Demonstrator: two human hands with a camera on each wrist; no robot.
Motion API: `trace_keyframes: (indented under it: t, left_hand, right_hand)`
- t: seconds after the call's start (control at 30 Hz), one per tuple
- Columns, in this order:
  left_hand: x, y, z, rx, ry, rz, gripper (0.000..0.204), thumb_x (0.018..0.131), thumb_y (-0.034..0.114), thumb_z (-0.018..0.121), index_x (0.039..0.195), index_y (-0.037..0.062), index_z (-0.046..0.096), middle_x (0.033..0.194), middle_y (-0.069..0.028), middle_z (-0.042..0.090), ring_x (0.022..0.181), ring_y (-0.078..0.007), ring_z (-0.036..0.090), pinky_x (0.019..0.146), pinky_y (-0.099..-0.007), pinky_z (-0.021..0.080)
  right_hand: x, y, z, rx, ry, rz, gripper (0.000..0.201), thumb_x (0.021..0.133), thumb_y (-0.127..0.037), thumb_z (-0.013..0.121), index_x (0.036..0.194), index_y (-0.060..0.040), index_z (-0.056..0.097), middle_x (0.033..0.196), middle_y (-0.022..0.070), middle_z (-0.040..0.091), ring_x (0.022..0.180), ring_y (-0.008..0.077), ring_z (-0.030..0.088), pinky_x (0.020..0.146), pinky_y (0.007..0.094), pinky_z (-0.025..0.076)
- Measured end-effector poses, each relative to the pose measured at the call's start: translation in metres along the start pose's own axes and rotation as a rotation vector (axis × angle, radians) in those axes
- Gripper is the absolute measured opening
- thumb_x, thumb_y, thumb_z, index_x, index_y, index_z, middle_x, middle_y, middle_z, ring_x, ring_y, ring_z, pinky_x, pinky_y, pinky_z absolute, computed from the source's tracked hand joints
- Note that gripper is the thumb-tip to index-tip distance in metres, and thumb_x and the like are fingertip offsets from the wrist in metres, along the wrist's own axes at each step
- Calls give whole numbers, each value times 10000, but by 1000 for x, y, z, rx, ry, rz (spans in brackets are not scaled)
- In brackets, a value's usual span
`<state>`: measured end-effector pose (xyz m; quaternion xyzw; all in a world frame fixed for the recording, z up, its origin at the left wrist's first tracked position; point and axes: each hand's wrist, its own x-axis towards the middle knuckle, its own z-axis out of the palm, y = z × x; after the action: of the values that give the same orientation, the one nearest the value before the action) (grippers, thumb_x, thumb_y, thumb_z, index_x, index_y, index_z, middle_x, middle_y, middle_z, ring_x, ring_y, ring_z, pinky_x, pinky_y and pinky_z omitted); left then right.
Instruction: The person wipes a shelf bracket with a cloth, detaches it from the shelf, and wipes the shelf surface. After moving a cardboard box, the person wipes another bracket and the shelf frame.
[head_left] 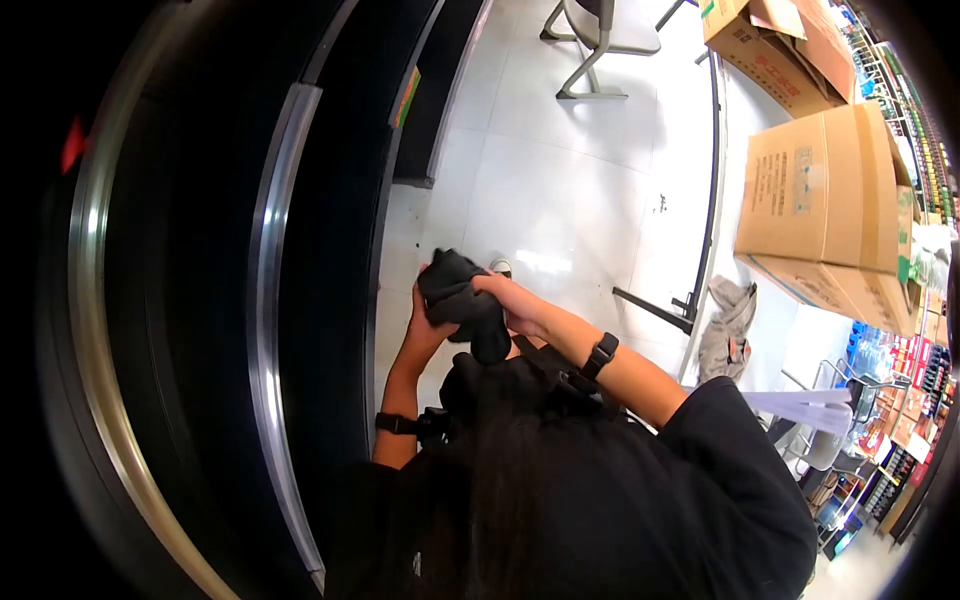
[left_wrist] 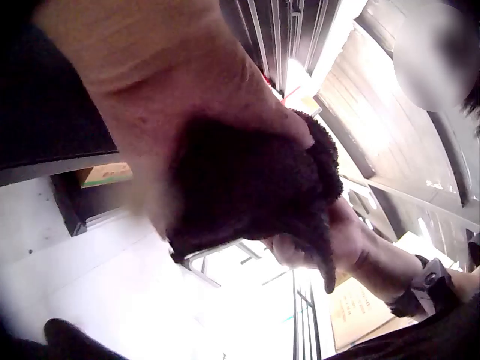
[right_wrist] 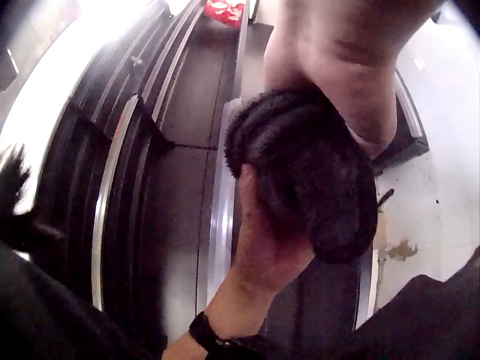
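My left hand (head_left: 425,324) at nine o'clock, right hand (head_left: 517,302) at three, both curled closed round the fuzzy black bundle (head_left: 453,284), likely to control its floppy folds.

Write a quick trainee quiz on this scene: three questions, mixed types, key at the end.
1. True or false: the left hand and the right hand both hold the fuzzy black cloth.

2. Fill in the blank: in the head view, worn just behind each hand is a black ____.

3. Multiple choice: where in the head view's picture are the cardboard boxes?
A) Along the left edge
B) In the upper right
C) At the bottom middle

Key: 1. True. 2. Strap. 3. B.
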<state>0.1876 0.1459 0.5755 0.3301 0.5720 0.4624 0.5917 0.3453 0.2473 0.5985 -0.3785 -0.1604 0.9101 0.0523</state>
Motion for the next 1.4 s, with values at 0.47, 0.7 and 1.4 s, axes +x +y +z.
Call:
trace_keyframes:
  t: [0.47,0.7,1.4]
  left_hand:
    - [85,-29,-9,-852,763,-170,334,755,131,541,1072,23,545,992,-76,600,913,-191,582,822,-312,480]
    - [43,-92,8,-1084,1028,-81,319,718,133,551,1017,20,561,979,-93,615,927,-218,587,852,-342,473]
    - [33,-312,-71,-1685,1480,730,342,758,165,498,1078,50,531,928,-77,591,856,-206,568,793,-316,466]
  right_hand:
    - [114,-84,-85,-384,-92,338,502,842,-410,535,1227,-106,432,1144,74,501,1019,197,486,879,368,399]
    - [166,-168,-111,-266,47,548,371,862,-328,500,1128,-74,449,1157,146,502,1014,280,516,864,413,427]
    - [350,-93,-80,-570,414,576,770,686,-421,704,1151,49,309,1058,213,473,977,341,493,888,451,425]
